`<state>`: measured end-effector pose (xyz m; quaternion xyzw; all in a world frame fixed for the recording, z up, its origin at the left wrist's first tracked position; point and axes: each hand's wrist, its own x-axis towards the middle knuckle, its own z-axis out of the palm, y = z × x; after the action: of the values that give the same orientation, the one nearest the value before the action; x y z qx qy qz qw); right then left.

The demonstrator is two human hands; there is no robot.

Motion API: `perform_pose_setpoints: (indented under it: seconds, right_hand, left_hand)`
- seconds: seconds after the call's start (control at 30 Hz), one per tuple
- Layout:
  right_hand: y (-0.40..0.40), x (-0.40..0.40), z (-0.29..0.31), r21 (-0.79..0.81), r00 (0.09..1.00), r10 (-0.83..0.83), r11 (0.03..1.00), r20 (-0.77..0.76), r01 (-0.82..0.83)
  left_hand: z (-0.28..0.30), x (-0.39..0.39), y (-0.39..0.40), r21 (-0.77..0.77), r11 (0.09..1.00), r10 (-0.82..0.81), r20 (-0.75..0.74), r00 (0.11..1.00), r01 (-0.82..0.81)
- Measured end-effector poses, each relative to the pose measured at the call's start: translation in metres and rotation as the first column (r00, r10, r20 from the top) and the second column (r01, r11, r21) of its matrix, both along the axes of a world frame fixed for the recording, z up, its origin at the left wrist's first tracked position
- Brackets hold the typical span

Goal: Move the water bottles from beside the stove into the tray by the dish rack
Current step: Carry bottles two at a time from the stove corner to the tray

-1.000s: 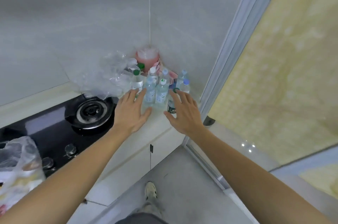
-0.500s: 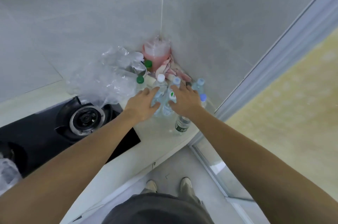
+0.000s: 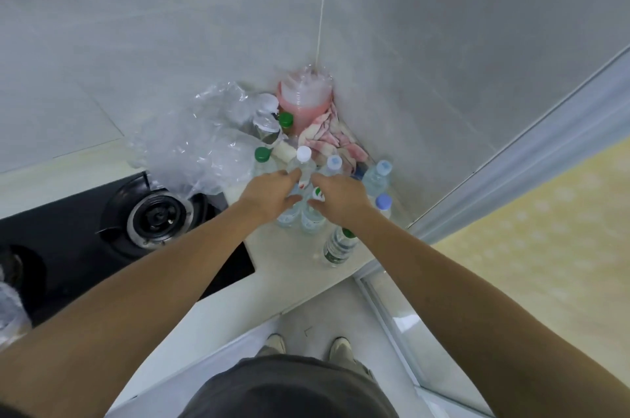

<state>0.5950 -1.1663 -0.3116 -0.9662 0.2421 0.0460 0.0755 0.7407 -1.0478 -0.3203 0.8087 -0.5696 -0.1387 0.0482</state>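
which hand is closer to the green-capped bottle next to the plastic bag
Left. The left hand is just in front of the green-capped bottle, its fingertips close beside it. The right hand is farther right, past the white-capped bottle.

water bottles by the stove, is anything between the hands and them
Nothing visible does. The left hand and the right hand are already down on the cluster of water bottles on the counter. The crumpled plastic bag lies off to the left.

No text or number can be read anywhere. The water bottles (image 3: 308, 218) on the bench (image 3: 293, 267) carry labels, and one bottle (image 3: 337, 248) has a dark green-and-white band, but the print is too blurred.
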Motion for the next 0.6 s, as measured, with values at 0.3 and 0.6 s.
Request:
perform_pose_setpoints:
  seconds: [0.3, 0.6]
  right_hand:
    - [-0.006, 0.006, 0.04, 0.046, 0.949, 0.202, 0.975, 0.243, -0.219]
    - [0.047, 0.022, 0.085, 0.178, 0.782, 0.433, 0.814, 0.448, -0.553]
  left_hand:
    - [0.04, -0.014, 0.05, -0.137, 0.962, 0.236, -0.025, 0.971, -0.237]
    - [0.105, -0.061, 0.155, -0.34, 0.779, 0.565, 0.013, 0.825, -0.527]
